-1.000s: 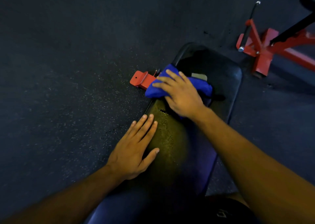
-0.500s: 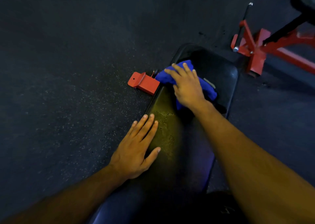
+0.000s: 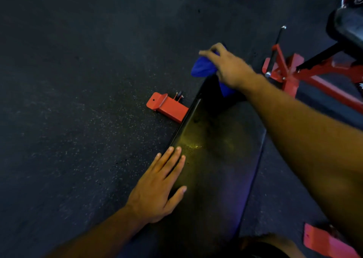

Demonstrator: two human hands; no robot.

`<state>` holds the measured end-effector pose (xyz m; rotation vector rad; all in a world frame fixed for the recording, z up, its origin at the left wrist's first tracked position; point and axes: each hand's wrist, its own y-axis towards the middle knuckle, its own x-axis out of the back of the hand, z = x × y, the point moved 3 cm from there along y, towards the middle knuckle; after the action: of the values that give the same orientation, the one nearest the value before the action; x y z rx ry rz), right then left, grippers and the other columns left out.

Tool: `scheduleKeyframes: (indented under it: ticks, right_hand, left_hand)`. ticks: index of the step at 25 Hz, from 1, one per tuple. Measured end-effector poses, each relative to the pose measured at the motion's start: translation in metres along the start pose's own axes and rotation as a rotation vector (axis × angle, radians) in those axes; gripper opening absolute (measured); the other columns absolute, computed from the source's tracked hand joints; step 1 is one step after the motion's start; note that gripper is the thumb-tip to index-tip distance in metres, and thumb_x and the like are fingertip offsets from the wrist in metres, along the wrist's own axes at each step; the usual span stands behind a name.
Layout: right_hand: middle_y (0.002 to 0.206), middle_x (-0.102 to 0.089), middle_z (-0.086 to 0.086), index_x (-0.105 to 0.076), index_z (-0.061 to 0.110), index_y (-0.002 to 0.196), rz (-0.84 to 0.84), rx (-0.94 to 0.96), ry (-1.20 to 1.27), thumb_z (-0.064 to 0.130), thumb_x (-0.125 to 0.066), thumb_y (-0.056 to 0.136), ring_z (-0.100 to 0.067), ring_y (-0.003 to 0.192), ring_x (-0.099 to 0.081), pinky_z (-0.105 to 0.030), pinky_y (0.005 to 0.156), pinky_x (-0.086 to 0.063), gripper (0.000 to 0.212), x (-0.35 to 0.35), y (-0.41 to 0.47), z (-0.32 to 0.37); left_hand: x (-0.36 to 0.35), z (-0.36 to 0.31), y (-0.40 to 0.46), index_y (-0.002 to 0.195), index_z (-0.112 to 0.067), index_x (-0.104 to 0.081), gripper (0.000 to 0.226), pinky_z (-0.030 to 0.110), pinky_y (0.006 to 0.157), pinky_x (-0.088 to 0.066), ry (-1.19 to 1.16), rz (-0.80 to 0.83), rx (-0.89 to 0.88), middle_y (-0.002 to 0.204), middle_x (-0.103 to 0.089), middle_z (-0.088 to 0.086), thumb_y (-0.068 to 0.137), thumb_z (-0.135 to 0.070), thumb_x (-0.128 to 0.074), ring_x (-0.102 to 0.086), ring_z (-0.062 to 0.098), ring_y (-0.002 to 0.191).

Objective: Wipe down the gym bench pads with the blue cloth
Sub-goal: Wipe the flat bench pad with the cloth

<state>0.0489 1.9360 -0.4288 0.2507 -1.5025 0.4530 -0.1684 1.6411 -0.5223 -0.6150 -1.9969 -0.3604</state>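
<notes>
Glossy black bench pad (image 3: 216,159), soft blue cloth (image 3: 202,68) — speckled matt floor (image 3: 78,100), painted red metal foot (image 3: 169,107).

Blue cloth (image 3: 202,67), black pad (image 3: 216,149)

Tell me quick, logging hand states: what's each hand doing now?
Left hand: open, flat on the pad.
Right hand: gripping the cloth at the pad's far end.
</notes>
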Motion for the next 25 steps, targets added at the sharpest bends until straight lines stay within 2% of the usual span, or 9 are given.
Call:
scheduleKeyframes:
  ticks: [3,5,7,12,15,17,19,22,25]
  right_hand:
    - [0.136,-0.05,-0.014,-0.046,0.019,0.142,0.214,-0.008,-0.139,0.01,-0.053,0.088,-0.037,0.123,-0.05,-0.048,0.104,-0.037,0.055,-0.027,0.035,-0.011]
    - [0.129,-0.056,-0.008,-0.054,0.026,0.129,0.255,-0.188,-0.217,0.036,-0.051,0.091,-0.033,0.124,-0.047,-0.055,0.107,-0.03,0.039,-0.05,0.036,-0.018]
    - [0.126,-0.057,-0.003,-0.059,0.03,0.12,0.279,-0.287,-0.216,0.047,-0.045,0.09,-0.032,0.124,-0.044,-0.058,0.105,-0.028,0.038,-0.056,0.037,-0.013]
    - [0.12,-0.067,-0.003,-0.065,0.03,0.117,0.372,0.026,-0.401,0.053,-0.033,0.091,-0.024,0.115,-0.055,-0.048,0.1,-0.03,0.048,-0.061,0.015,0.056]
    - [0.104,-0.07,-0.003,-0.067,0.027,0.101,0.401,0.287,-0.334,0.055,-0.03,0.086,-0.024,0.101,-0.061,-0.045,0.091,-0.031,0.048,-0.078,-0.026,0.114]
    - [0.101,-0.07,-0.002,-0.063,0.029,0.099,0.397,0.401,-0.31,0.056,-0.027,0.084,-0.023,0.097,-0.06,-0.043,0.088,-0.033,0.048,-0.071,-0.027,0.112]
    - [0.105,-0.068,-0.001,-0.061,0.03,0.104,0.376,0.328,-0.329,0.058,-0.024,0.083,-0.024,0.101,-0.059,-0.043,0.091,-0.036,0.051,-0.06,-0.003,0.069]
    - [0.1,-0.059,-0.001,-0.055,0.029,0.098,0.346,-0.015,-0.205,0.049,-0.04,0.092,-0.029,0.109,-0.054,-0.051,0.098,-0.035,0.026,-0.037,0.025,-0.008]
    - [0.107,-0.058,-0.001,-0.056,0.029,0.103,0.356,-0.122,-0.162,0.046,-0.041,0.093,-0.029,0.118,-0.049,-0.056,0.103,-0.03,0.024,-0.046,0.027,-0.002]
  left_hand:
    - [-0.002,0.002,-0.002,0.161,-0.012,-0.027,0.07,0.043,0.125,-0.012,-0.031,-0.019,-0.007,0.171,-0.01,0.004,0.104,-0.052,-0.039,-0.006,0.023,0.158]
    - [-0.001,0.002,-0.002,0.16,-0.012,-0.029,0.07,0.043,0.125,-0.012,-0.043,-0.03,-0.016,0.171,-0.011,0.004,0.104,-0.051,-0.04,-0.008,0.023,0.158]
    - [-0.001,0.003,-0.001,0.16,-0.012,-0.03,0.069,0.042,0.126,-0.011,-0.044,-0.044,-0.016,0.171,-0.013,0.005,0.103,-0.05,-0.042,-0.008,0.023,0.158]
    - [0.0,0.002,-0.001,0.159,-0.011,-0.032,0.069,0.044,0.124,-0.015,-0.055,-0.048,-0.027,0.17,-0.016,0.006,0.102,-0.048,-0.045,-0.012,0.024,0.158]
    - [0.0,0.003,-0.002,0.16,-0.014,-0.031,0.07,0.043,0.124,-0.014,-0.049,-0.023,-0.025,0.171,-0.015,0.005,0.102,-0.05,-0.043,-0.01,0.023,0.158]
    - [0.0,0.004,-0.002,0.16,-0.013,-0.03,0.07,0.043,0.124,-0.014,-0.038,-0.022,-0.019,0.171,-0.014,0.005,0.102,-0.05,-0.043,-0.01,0.024,0.158]
    - [-0.002,0.003,-0.001,0.159,-0.012,-0.03,0.069,0.044,0.124,-0.014,-0.027,-0.034,-0.021,0.171,-0.013,0.006,0.102,-0.05,-0.042,-0.01,0.024,0.158]
    - [-0.001,0.002,-0.003,0.16,-0.012,-0.03,0.069,0.043,0.124,-0.014,-0.022,-0.046,-0.028,0.171,-0.013,0.005,0.103,-0.05,-0.042,-0.01,0.024,0.158]
    - [-0.002,0.003,-0.002,0.159,-0.011,-0.031,0.069,0.042,0.125,-0.012,-0.013,-0.054,-0.025,0.171,-0.014,0.006,0.102,-0.048,-0.044,-0.011,0.025,0.158]
